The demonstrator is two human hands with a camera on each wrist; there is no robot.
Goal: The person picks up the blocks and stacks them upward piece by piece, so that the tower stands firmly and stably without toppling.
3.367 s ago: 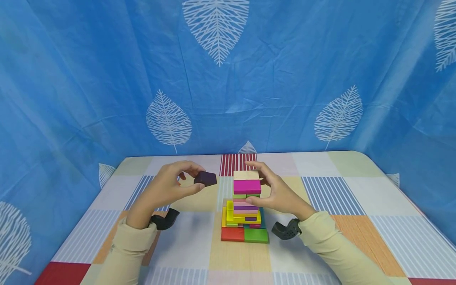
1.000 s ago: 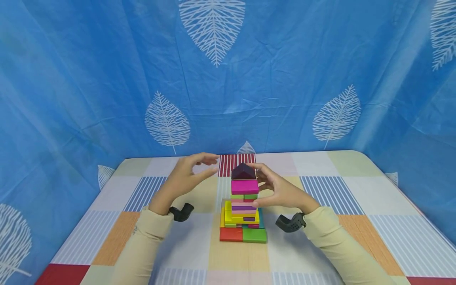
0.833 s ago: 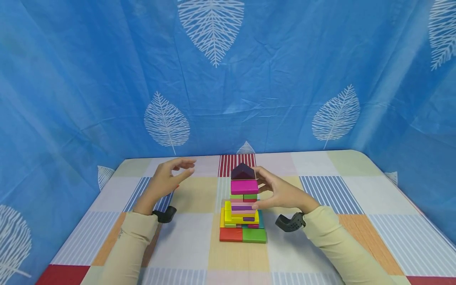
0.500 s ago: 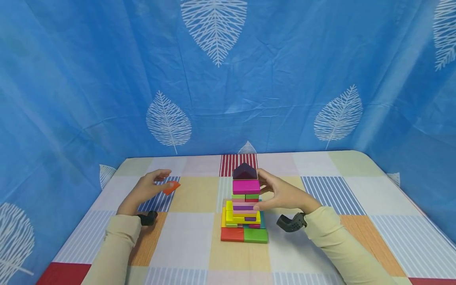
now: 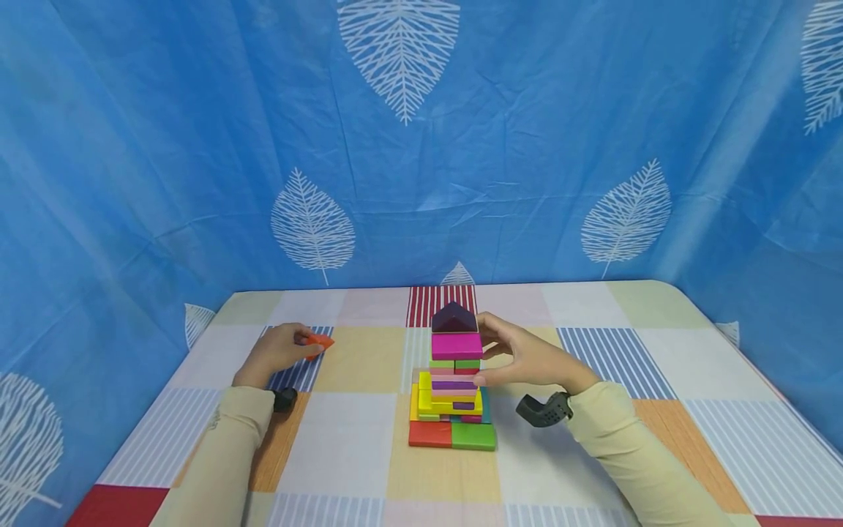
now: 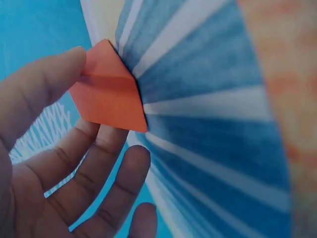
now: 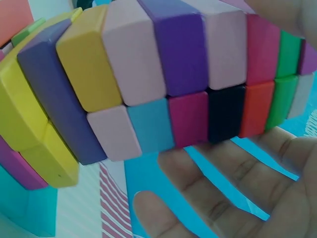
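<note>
My left hand [image 5: 275, 353] pinches a small orange block [image 5: 320, 342] with slanted faces between thumb and fingers, at the left of the table. In the left wrist view the orange block [image 6: 109, 96] is close to the blue-striped cloth. A tower of coloured blocks [image 5: 454, 384] stands mid-table, topped by a dark purple roof-shaped block [image 5: 454, 318] above a magenta block [image 5: 456, 345]. Cupped at the tower's right side is my right hand [image 5: 530, 359], its thumb and fingers loosely around it. In the right wrist view the stacked layers [image 7: 183, 54] lie close to those fingers.
A patchwork-patterned cloth [image 5: 342, 439] covers the table. Red [image 5: 430, 434] and green flat blocks [image 5: 473, 437] lie at the tower's front base. A blue curtain [image 5: 500, 146] with white leaf prints hangs behind the table and along its sides.
The dark purple block went from my left hand onto the tower's top. My left hand then moved left and down and took hold of the orange block. My right hand stayed beside the tower.
</note>
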